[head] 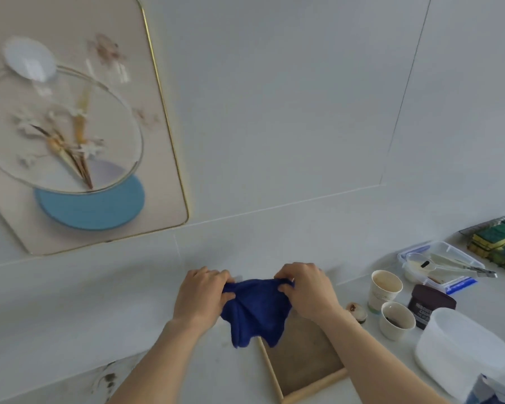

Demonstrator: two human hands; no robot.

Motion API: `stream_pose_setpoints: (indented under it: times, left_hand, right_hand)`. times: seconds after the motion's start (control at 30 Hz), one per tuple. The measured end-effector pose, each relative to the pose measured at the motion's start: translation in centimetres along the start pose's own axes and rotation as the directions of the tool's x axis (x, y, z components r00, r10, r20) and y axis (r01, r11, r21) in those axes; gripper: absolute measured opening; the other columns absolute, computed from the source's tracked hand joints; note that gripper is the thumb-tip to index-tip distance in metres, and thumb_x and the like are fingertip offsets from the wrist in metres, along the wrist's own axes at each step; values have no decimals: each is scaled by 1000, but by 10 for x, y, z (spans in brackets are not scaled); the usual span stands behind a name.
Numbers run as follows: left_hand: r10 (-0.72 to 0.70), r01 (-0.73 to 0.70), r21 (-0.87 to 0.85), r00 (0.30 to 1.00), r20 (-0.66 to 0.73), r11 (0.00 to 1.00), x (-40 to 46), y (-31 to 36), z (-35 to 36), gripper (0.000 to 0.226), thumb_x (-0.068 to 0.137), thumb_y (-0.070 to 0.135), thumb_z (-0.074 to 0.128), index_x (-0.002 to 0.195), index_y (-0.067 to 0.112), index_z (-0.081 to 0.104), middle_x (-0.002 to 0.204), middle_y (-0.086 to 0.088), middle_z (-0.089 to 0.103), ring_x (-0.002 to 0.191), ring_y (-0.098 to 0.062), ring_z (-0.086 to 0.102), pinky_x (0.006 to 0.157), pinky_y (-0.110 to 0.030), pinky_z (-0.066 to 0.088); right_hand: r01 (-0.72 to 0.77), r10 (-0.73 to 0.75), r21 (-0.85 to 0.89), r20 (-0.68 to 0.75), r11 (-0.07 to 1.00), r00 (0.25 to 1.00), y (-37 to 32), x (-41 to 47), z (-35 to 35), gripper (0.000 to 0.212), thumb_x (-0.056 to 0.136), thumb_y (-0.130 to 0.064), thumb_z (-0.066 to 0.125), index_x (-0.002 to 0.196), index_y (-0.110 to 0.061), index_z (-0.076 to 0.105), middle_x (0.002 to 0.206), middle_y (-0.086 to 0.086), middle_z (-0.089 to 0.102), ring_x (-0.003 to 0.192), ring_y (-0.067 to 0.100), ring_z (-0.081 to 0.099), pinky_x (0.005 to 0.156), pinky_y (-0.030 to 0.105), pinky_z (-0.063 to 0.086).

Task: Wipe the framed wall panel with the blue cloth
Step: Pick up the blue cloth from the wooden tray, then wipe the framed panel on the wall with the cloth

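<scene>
The framed wall panel point(158, 158) hangs on the white wall at the upper left, beige with a thin gold edge, dried flowers and a blue disc. Below and to its right, both hands hold the blue cloth point(257, 310) stretched between them above the counter. My left hand point(203, 294) pinches its left corner and my right hand point(306, 290) pinches its right corner. The cloth hangs down in loose folds and is apart from the panel.
A wooden-rimmed tray point(312, 386) lies on the white counter under the cloth. To the right stand two paper cups point(385, 290), a dark jar point(429, 304), a clear box with tongs point(443, 266), stacked sponges point(499, 243) and a white tub point(461, 348).
</scene>
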State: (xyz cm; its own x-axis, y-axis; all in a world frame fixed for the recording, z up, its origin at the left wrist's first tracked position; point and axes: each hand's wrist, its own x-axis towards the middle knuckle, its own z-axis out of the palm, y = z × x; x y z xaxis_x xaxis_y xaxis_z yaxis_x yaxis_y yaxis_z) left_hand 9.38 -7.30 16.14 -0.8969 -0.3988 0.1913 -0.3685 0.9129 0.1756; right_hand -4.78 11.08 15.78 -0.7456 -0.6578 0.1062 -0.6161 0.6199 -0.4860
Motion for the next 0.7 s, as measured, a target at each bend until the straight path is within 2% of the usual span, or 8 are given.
stream_pose_setpoints:
  times: [0.33, 0.43, 0.5, 0.57, 0.63, 0.7]
  left_hand:
    - [-89, 86, -28, 985, -149, 996, -53, -91, -105, 21, 97, 38, 61, 115, 31, 71, 107, 10, 75, 100, -19, 62, 81, -29, 45]
    - [-136, 124, -74, 974, -179, 990, -70, -112, -127, 19, 97, 38, 63, 113, 32, 71, 106, 12, 75, 99, -17, 63, 81, -29, 47]
    - [-153, 134, -108, 969, -194, 985, -79, -123, -141, 19, 96, 38, 63, 113, 34, 71, 105, 14, 75, 97, -15, 64, 80, -28, 49]
    - [-156, 128, -143, 966, -206, 981, -85, -129, -154, 20, 97, 36, 64, 116, 34, 70, 107, 15, 75, 97, -13, 66, 79, -25, 49]
    - [-145, 101, -180, 958, -246, 978, -89, -131, -167, 27, 97, 37, 65, 124, 35, 65, 114, 15, 74, 102, -12, 67, 81, -24, 49]
    - [-103, 46, -200, 954, -283, 979, -89, -129, -181, 40, 97, 39, 65, 136, 39, 54, 118, 16, 72, 109, -12, 65, 88, -28, 53]
  right_hand:
    - [144, -144, 5, 17, 990, 989, -141, -2, -22, 26, 95, -19, 60, 108, -33, 76, 106, -9, 77, 100, 22, 66, 86, 37, 57]
    - [164, -166, 93, 12, 982, 986, -172, -3, -24, 25, 94, -18, 63, 106, -34, 78, 103, -9, 79, 98, 20, 68, 88, 39, 59]
    - [139, -138, 262, -23, 955, 990, -192, -4, -26, 21, 94, -16, 68, 106, -30, 79, 101, -4, 79, 91, 18, 70, 84, 34, 60]
    - [77, -58, 506, -54, 859, 997, -213, -6, -30, 17, 93, -16, 73, 105, -26, 79, 94, 2, 77, 84, 21, 71, 78, 35, 62]
    - [29, 18, 706, -59, 708, 998, -234, -9, -36, 14, 92, -15, 75, 104, -21, 76, 93, 12, 78, 90, 33, 75, 84, 46, 67]
    - [17, 50, 819, -55, 573, 997, -254, -10, -42, 12, 93, -13, 75, 105, -14, 72, 94, 17, 79, 95, 39, 76, 88, 51, 67]
